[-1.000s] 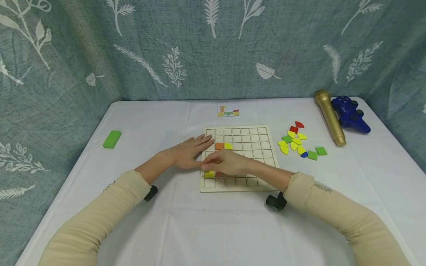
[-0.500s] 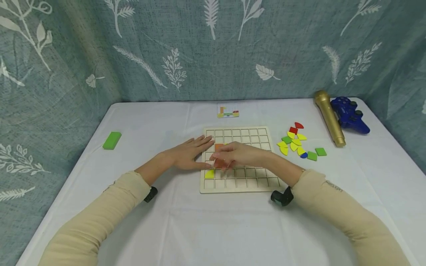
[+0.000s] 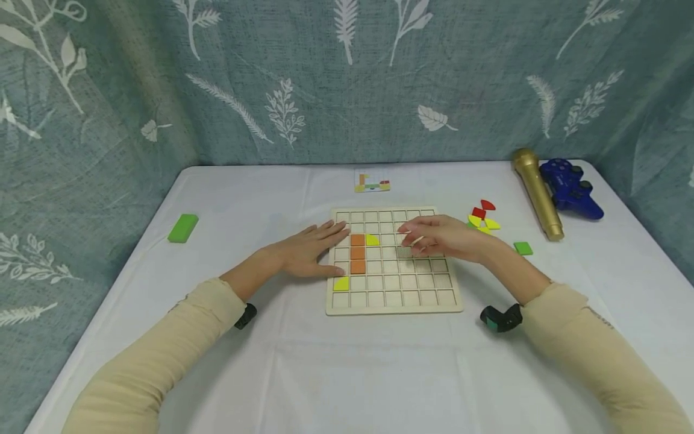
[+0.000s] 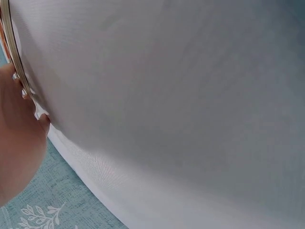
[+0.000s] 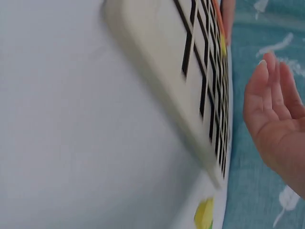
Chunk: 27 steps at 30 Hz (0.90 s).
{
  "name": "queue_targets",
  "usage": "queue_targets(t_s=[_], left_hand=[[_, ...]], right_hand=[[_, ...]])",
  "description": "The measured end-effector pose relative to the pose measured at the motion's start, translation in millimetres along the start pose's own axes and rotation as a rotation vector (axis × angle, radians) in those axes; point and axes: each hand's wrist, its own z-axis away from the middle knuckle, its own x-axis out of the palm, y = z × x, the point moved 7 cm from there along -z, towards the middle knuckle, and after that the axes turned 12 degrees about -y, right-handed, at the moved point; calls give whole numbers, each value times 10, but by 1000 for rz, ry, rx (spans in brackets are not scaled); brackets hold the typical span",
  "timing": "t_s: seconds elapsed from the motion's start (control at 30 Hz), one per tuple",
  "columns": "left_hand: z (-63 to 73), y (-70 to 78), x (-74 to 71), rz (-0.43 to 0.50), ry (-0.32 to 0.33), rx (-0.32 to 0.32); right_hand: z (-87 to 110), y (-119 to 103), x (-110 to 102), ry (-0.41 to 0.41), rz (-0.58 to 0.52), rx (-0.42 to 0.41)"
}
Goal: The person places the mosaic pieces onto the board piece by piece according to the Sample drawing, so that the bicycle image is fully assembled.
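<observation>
A wooden grid board (image 3: pixel 396 298) lies on the white table. My left hand (image 3: pixel 306 250) rests flat at its left edge, fingers straight and spread; the left wrist view shows that hand (image 4: pixel 19 133) against the board's side (image 4: pixel 16 47). Three orange squares (image 3: pixel 358 253) form a column in the grid. One yellow quarter-circle piece (image 3: pixel 372 240) sits beside the top square, and another yellow piece (image 3: pixel 341 283) lies at lower left. Over the board's right part hovers my right hand (image 3: pixel 444 237), fingers loosely bent; the right wrist view shows nothing in this hand (image 5: pixel 279 114).
Right of the board are loose pieces, among them a red square (image 3: pixel 479 213) and a green square (image 3: pixel 523 248), some hidden behind my right hand. Behind them lie a gold microphone (image 3: pixel 539 196) and a blue game controller (image 3: pixel 572 187). A pattern card (image 3: pixel 372 182) and green block (image 3: pixel 182 228) lie farther off.
My right hand has left the board's lower left and moved right, past the orange column, uncovering the orange squares and yellow pieces. My left hand has stayed in place.
</observation>
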Motion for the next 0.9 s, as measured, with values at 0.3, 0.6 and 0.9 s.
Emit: queue_targets(t_s=[0.3,0.6,0.9], left_hand=[[-10,0,-6,4,5,23],[-15,-17,6,1,2,22],[-6,0,7,1,0,26]], right_hand=[[453,42,-396,205,-96,-30],[844,167,-723,332,-296,-10],[955,341,-714,301,-115,89]])
